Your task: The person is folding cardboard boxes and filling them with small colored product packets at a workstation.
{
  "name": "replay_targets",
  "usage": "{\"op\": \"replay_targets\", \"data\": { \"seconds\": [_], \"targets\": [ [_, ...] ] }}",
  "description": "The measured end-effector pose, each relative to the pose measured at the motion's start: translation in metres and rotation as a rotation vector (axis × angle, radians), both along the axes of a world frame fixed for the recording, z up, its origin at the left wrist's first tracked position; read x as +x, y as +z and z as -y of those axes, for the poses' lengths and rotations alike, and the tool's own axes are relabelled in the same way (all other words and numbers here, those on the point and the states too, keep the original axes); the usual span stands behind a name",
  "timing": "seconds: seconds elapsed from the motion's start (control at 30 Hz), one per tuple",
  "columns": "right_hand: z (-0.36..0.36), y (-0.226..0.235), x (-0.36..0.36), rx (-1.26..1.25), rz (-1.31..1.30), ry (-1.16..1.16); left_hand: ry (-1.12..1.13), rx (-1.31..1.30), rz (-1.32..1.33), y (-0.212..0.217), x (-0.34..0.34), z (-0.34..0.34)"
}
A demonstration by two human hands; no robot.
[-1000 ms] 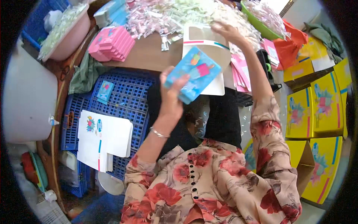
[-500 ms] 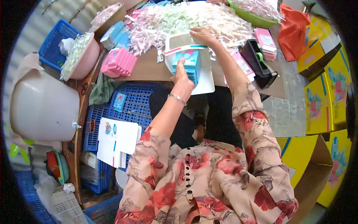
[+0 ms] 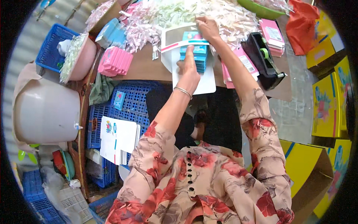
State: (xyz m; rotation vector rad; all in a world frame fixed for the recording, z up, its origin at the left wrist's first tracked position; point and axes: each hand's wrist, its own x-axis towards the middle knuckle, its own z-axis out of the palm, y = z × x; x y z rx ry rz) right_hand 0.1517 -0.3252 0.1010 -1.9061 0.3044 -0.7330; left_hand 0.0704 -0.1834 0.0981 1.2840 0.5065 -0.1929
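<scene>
My left hand [image 3: 188, 71] is closed on a stack of small blue boxes [image 3: 200, 59], its thumb lying along the top one. The far part of the stack sits within a white cardboard box [image 3: 203, 83], and blue shows through the window of its top panel. At the far right corner of that white box, my right hand [image 3: 208, 29] grips the edge with bent fingers. The white box rests on the near side of the brown tabletop [image 3: 145, 67]. Its inside is mostly hidden.
Heaped small wrapped pieces [image 3: 179, 14] cover the table's far side. Pink boxes [image 3: 115, 61] and more blue boxes [image 3: 111, 33] stand left; a black tape dispenser [image 3: 263, 61] stands right. Flat white cartons [image 3: 118, 140] lie on a blue crate [image 3: 140, 100]. Yellow cartons [image 3: 324, 104] line the right.
My left hand has pushed the blue boxes farther into the white box, so their far end now lies beneath the windowed panel. My right hand stays at the far corner. The view has shifted slightly.
</scene>
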Motion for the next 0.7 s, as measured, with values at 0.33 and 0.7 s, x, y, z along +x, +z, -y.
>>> {"op": "replay_targets", "data": {
  "seconds": [0.33, 0.7],
  "targets": [
    [-0.019, 0.017, -0.011, 0.272, -0.112, 0.176, 0.009, 0.176, 0.172, -0.013, 0.016, 0.016],
    [-0.001, 0.003, -0.013, 0.087, -0.060, 0.318, -0.515, 0.107, 0.014, 0.024, 0.005, -0.048]
  ]
}}
